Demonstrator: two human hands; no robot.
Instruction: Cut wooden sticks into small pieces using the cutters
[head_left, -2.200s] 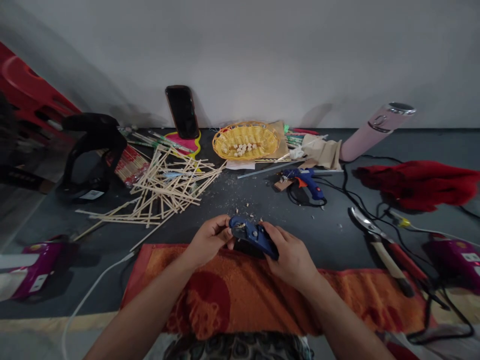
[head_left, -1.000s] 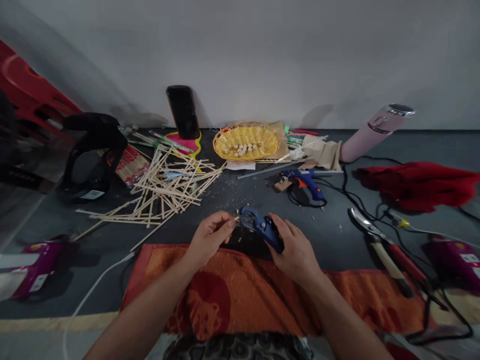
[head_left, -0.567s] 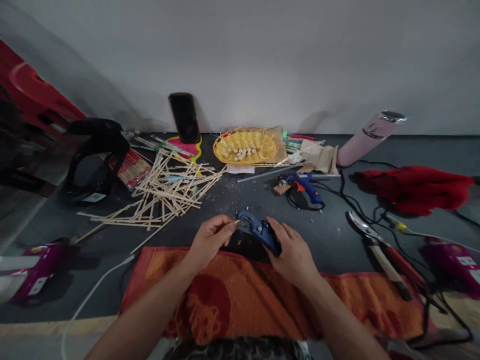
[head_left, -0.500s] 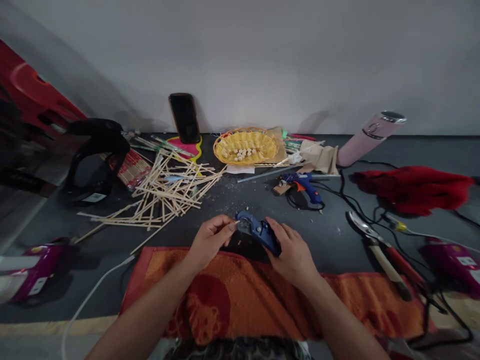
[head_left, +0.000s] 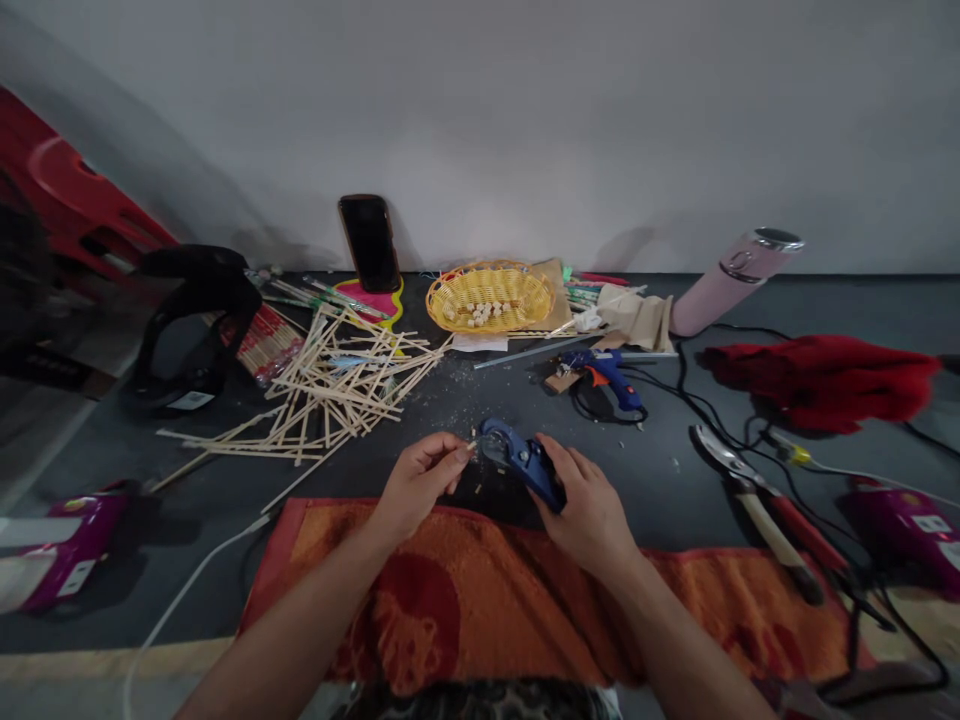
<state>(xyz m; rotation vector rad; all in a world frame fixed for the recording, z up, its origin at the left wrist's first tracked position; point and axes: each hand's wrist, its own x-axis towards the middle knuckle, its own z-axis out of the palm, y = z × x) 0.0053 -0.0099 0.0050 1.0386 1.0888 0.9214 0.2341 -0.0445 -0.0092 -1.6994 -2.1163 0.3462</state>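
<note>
My right hand (head_left: pixel 589 500) is wrapped round the handles of a blue pipe cutter (head_left: pixel 517 455), its curved jaw pointing left. In a pinch between thumb and forefinger, my left hand (head_left: pixel 424 480) holds a short pale wooden stick (head_left: pixel 472 445). The stick's tip sits just left of the cutter's jaw, and I cannot tell whether they touch. A few tiny cut pieces lie on the dark table around the jaw. Under both forearms is an orange towel (head_left: pixel 525 600).
A heap of wooden sticks (head_left: pixel 337 385) lies to the left. Behind stands a yellow wicker basket (head_left: pixel 442 305) with small wooden bits. To the right are a blue glue gun (head_left: pixel 619 380), pruning shears (head_left: pixel 761 500), a red cloth (head_left: pixel 832 380) and a pink bottle (head_left: pixel 727 285).
The cutter has shifted slightly right, leaving its jaw a bit farther from the stick's tip. Another small piece now shows on the table just below the jaw. My left hand has barely moved.
</note>
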